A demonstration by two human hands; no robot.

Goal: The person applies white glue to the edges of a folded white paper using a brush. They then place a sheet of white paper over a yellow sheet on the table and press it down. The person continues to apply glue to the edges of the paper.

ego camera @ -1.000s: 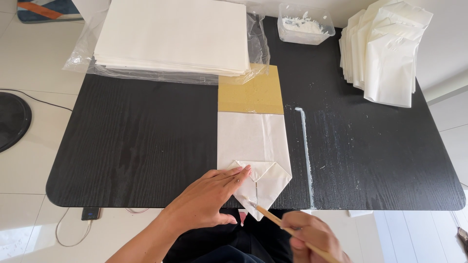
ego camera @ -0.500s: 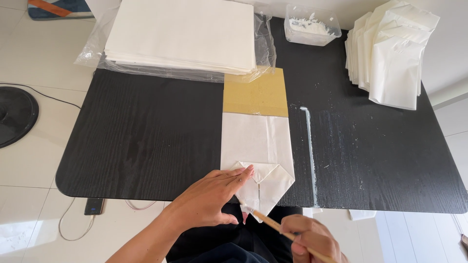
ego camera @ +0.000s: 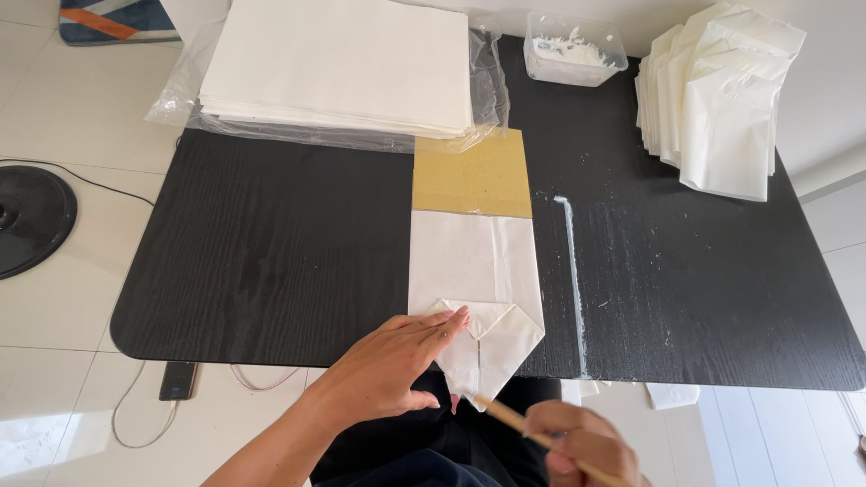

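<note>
Head view, left hand flat on folded paper bag at table edge, right hand grip closed on stick

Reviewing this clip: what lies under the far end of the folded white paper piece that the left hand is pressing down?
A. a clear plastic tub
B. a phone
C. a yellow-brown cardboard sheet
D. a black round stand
C: the folded white paper piece under the left hand lies along a yellow-brown cardboard sheet, whose bare end sticks out beyond the paper on the black table.
</note>
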